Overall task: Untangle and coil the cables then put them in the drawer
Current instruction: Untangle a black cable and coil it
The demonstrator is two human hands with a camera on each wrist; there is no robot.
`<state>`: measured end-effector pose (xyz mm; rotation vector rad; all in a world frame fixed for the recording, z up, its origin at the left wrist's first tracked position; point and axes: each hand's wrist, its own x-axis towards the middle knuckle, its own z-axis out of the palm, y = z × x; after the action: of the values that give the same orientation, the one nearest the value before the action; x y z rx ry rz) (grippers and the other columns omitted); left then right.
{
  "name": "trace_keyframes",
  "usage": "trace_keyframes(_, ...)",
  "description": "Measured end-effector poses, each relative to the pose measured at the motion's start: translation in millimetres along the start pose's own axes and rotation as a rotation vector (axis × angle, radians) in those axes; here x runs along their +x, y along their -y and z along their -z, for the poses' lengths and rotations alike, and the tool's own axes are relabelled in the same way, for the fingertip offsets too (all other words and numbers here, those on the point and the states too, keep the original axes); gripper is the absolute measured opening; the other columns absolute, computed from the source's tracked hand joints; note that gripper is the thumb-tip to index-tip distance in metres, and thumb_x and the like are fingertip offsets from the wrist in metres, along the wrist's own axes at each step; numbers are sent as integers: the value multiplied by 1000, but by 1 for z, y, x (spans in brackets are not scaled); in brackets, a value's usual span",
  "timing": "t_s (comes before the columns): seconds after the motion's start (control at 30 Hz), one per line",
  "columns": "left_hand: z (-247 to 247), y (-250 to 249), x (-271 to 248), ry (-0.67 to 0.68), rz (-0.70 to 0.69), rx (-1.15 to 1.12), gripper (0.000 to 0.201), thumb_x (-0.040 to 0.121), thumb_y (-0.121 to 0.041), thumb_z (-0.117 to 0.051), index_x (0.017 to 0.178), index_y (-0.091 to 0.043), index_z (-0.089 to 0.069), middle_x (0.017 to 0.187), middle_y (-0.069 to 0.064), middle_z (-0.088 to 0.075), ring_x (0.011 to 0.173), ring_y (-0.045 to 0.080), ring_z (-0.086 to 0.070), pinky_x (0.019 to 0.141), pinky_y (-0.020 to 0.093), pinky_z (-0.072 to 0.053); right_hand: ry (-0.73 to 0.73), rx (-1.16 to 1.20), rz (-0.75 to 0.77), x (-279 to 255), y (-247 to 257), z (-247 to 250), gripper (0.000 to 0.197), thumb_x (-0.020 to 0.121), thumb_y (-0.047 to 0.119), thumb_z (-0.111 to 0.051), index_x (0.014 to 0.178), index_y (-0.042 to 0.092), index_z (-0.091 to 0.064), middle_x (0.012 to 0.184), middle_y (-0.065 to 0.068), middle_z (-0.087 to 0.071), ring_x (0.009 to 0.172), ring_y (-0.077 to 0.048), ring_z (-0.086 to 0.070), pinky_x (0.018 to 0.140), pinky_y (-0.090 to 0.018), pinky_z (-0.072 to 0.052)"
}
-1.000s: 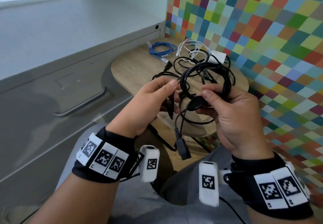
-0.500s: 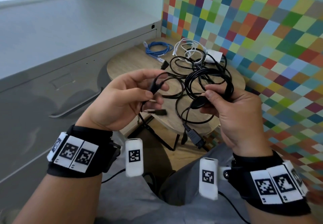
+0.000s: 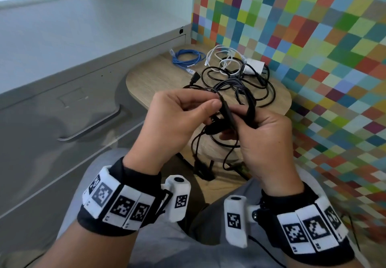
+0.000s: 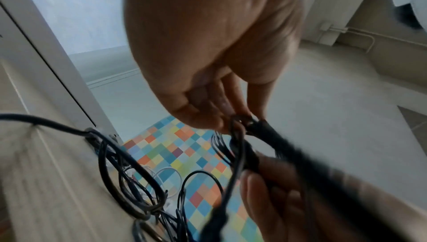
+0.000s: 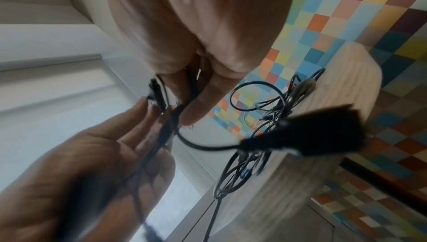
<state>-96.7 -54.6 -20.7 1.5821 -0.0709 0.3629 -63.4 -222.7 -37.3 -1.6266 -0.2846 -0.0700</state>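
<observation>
A thin black cable (image 3: 226, 119) with several loops hangs between both hands above my lap. My left hand (image 3: 216, 100) pinches a strand of it between thumb and forefinger; the same pinch shows in the left wrist view (image 4: 235, 123). My right hand (image 3: 240, 121) grips the gathered loops (image 3: 250, 107) of that cable, thumb on top. Its black plug (image 5: 312, 132) dangles, blurred, in front of the right wrist camera. More tangled black cables (image 3: 246, 84) lie on the round wooden table (image 3: 150, 79). The grey drawer (image 3: 52, 121) at left is closed, its handle (image 3: 89, 131) facing me.
A coiled blue cable (image 3: 186, 58) and a white cable (image 3: 223, 56) with a white charger (image 3: 253, 67) lie at the table's back. A multicoloured checked wall (image 3: 313, 38) stands close on the right. My knees are just under the hands.
My left hand, which had pulled a cable end away to the left, has come back to the right hand and now pinches the strand right beside the held loops.
</observation>
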Motion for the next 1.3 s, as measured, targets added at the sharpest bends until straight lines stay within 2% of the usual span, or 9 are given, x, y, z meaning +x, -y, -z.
trace_keyframes(0.1, -5, -2, 0, -75, 5, 43, 15, 80, -13, -86, 87, -17, -73, 76, 1, -78, 67, 9, -69, 65, 21, -56, 66, 69, 8, -5, 4, -4, 13, 97, 8, -70, 104, 13, -80, 87, -3, -81, 77, -23, -79, 66, -32, -63)
trace_keyframes(0.27, 2, 7, 4, -176, 34, 157, 58, 64, -47, -94, 94, -22, -52, 70, -2, -52, 63, 13, -45, 59, 28, -41, 111, 193, -9, -7, 7, -7, 18, 97, 5, -66, 98, 17, -79, 87, -3, -81, 79, -20, -79, 63, -27, -61)
trace_keyframes(0.33, 4, 10, 6, -96, 132, 82, 62, 63, -58, -87, 106, -25, -58, 77, -4, -59, 71, 16, -57, 70, 40, -53, 99, 236, -27, -6, 8, -8, 19, 97, 3, -66, 97, 16, -80, 89, -6, -81, 78, -23, -79, 61, -28, -61)
trace_keyframes(0.43, 5, 14, 3, 131, 177, -112, 44, 80, -42, -79, 108, -10, -66, 104, 15, -75, 100, 41, -71, 97, 64, -53, 101, 256, -60, -5, 6, -8, 16, 96, 2, -66, 100, 11, -79, 93, -10, -81, 78, -30, -78, 60, -29, -61)
trace_keyframes(0.57, 3, 11, 3, 107, 79, -191, 23, 82, -18, -79, 83, -15, -56, 81, 4, -62, 84, 38, -67, 86, 52, -53, 135, 293, -101, -6, 6, -10, 14, 97, 3, -66, 104, 5, -78, 96, -14, -80, 84, -32, -79, 59, -27, -60)
trace_keyframes(0.73, -1, 17, 4, 47, 1, -160, 34, 91, 9, -68, 80, -14, -45, 66, -16, -56, 66, 1, -57, 70, 21, -52, 152, 377, -117, -7, 6, -15, 22, 97, 1, -64, 94, 15, -81, 89, -15, -79, 73, -25, -77, 59, -27, -59)
trace_keyframes(0.93, -2, 17, 5, 4, 4, -159, 25, 92, 10, -66, 88, -13, -57, 75, -11, -68, 79, 13, -68, 80, 30, -56, 148, 432, -141, -7, 8, -14, 19, 80, 11, -74, 99, 12, -73, 93, -11, -79, 79, -28, -78, 60, -29, -61)
trace_keyframes(1.17, 0, 12, 6, 5, -26, -151, 27, 92, 17, -59, 94, -9, -67, 97, 9, -74, 91, 14, -70, 82, 27, -56, 208, 407, -140, -8, 6, -6, 18, 89, 8, -73, 103, 11, -62, 89, -19, -77, 75, -32, -76, 68, -37, -62)
trace_keyframes(1.3, 5, 14, 8, 61, -58, -172, 52, 90, 7, -60, 77, -42, -69, 91, 9, -73, 89, 21, -69, 87, 37, -57, 153, 371, -144, -8, 8, -10, 21, 82, 15, -70, 102, 10, -65, 82, -18, -76, 63, -26, -74, 61, -32, -62)
